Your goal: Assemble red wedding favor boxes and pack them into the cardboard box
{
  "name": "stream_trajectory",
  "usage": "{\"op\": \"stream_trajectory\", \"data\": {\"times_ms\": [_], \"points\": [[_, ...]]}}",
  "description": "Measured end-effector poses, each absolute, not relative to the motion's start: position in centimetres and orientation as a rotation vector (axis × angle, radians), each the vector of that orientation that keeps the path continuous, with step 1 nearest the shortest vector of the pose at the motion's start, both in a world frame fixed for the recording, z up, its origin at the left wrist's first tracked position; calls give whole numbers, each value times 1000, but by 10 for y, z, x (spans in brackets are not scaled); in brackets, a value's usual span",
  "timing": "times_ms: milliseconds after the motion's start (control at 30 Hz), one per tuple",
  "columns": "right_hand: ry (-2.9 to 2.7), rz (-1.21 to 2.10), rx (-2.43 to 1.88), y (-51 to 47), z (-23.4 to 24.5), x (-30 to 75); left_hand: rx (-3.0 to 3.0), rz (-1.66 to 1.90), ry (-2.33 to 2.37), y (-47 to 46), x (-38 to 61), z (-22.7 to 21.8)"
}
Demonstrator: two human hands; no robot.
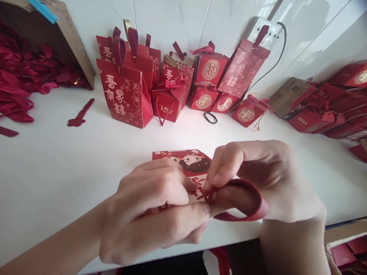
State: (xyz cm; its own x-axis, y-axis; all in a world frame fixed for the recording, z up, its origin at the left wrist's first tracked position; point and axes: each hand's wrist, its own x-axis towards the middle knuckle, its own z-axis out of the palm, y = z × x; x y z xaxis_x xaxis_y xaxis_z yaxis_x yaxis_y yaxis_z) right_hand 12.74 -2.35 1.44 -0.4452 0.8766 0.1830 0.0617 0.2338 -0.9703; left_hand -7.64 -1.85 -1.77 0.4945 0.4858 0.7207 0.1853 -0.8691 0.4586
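Near the table's front edge lies a red paper gift box [197, 162] with cartoon figures and lettering, largely covered by my hands. My left hand [155, 202] is closed over the box, its thumb and fingers pressed at the end of a dark red strap. A loop of this strap [259, 206] bulges out to the right. My right hand [266, 175] pinches the strap's end between thumb and fingertips, close to the left fingertips. The exact spot where the strap meets the box is hidden by the fingers.
Several red gift boxes [123, 91] stand along the tiled wall, with more piled at right [315, 110]. A cardboard box of red ribbons [43, 72] is at left. One loose strap [82, 112], a black hair tie [210, 117] and a power strip [263, 32] also show.
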Motion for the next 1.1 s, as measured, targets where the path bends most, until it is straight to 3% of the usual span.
{"op": "stream_trajectory", "data": {"times_ms": [400, 833, 1100], "points": [[-1719, 1332, -873, -22, 13, 128, 2144, 1437, 503, -16, -60, -16], [-1698, 1387, -967, -20, 14, 126, 2405, 1162, 691, -20, -69, -21], [-1718, 1365, -935, -19, 12, 126, 2466, 1467, 496, -10, -62, -17]]}}
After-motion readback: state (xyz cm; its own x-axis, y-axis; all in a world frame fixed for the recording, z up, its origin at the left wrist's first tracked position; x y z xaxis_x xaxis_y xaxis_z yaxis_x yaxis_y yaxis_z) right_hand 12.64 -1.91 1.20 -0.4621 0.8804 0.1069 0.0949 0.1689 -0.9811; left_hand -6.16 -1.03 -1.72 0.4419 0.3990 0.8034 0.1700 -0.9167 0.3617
